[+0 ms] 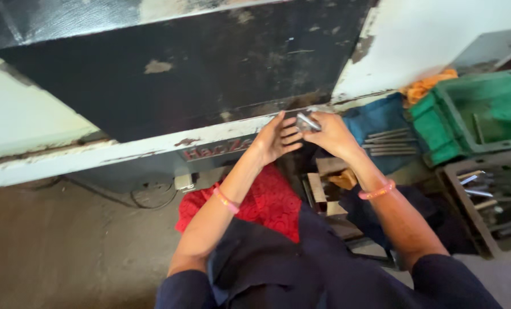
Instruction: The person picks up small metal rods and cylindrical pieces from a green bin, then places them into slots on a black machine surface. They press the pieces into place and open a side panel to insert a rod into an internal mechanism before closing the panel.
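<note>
The two hands meet close under the chipped edge of a big black and white machine, with little room above them and more open room down on the grey floor to the left. The right hand pinches a short shiny metal rod, and the left hand is open with flat fingers touching it. More smooth metal rods lie on a blue cloth nearby, beside a green plastic crate.

A shiny metal rod meets the worn, chipped black paint of the machine panel, beside a green plastic crate.
</note>
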